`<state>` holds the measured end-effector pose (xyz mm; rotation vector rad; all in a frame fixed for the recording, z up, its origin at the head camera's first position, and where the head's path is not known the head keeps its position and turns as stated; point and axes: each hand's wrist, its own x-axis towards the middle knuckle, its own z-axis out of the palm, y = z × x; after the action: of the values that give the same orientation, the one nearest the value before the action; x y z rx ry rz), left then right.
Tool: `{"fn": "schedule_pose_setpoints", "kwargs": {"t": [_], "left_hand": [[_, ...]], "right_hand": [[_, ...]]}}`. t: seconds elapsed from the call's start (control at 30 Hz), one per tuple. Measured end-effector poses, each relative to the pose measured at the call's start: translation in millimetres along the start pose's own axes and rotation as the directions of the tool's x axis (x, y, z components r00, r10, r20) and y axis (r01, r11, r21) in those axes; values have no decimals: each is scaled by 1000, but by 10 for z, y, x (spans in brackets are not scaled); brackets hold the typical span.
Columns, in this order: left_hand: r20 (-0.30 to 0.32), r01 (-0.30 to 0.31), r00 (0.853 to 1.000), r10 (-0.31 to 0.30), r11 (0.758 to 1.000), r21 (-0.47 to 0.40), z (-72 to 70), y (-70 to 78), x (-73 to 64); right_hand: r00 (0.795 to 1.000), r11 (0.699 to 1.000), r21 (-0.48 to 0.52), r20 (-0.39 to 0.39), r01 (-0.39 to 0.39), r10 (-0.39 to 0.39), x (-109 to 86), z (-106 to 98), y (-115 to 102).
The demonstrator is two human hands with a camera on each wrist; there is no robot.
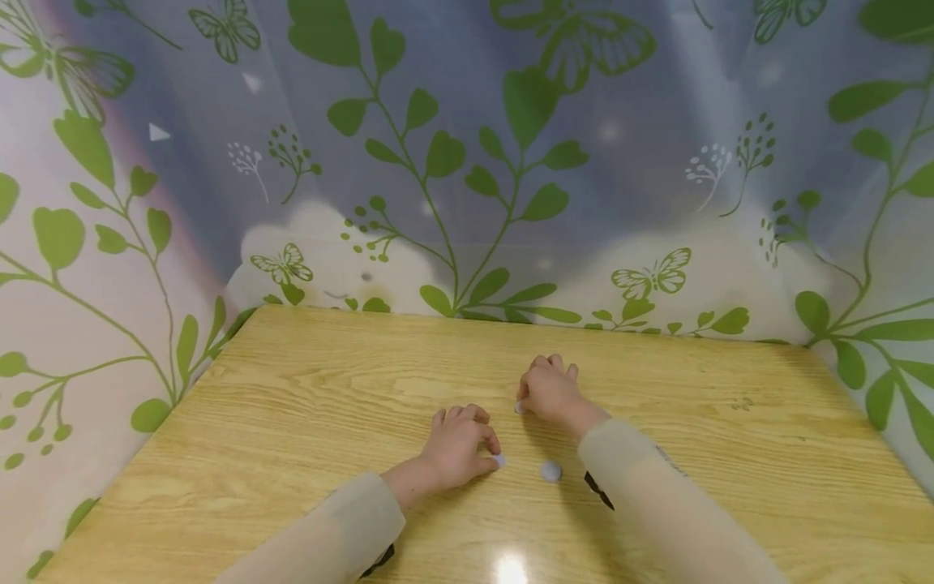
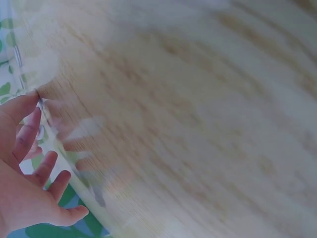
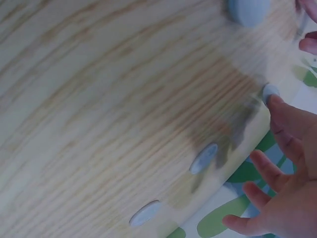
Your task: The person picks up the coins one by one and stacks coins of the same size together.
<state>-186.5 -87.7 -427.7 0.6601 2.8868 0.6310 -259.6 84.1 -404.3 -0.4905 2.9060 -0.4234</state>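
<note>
In the head view my left hand (image 1: 456, 446) pinches a small pale disc (image 1: 499, 461) between thumb and index finger, low over the wooden table. My right hand (image 1: 550, 389), farther forward, pinches another small pale disc (image 1: 519, 407) at its thumb and index fingertips, the other fingers spread. A larger-looking round pale disc (image 1: 550, 471) lies flat on the wood between the two forearms. From the right wrist, two further pale discs, one nearer (image 3: 145, 213) and one farther (image 3: 203, 158), lie on the table beside the right hand. In the left wrist view, the left fingertips (image 2: 35, 94) meet at the table's surface.
The wood-grain table (image 1: 328, 389) ends at a hanging cloth (image 1: 467, 203) printed with green leaves and butterflies, along the back and both sides. A bright light reflection (image 1: 511, 568) falls on the table's near part. Dark straps show under both light sleeves (image 1: 657, 487).
</note>
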Motion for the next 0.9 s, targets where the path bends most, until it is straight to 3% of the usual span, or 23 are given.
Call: {"fn": "schedule_pose_setpoints", "kwargs": {"t": [0.5,0.9], "left_hand": [[3,-27,1000,27,999,28,12,-5,-8],[10,-46,999,46,999,10,-24,-12,-20]], "right_hand": [[989,1000,-1,147,-2,2,-228,-160,-116],[978,1000,21,207,-15,10,-412,-194,-167]]}}
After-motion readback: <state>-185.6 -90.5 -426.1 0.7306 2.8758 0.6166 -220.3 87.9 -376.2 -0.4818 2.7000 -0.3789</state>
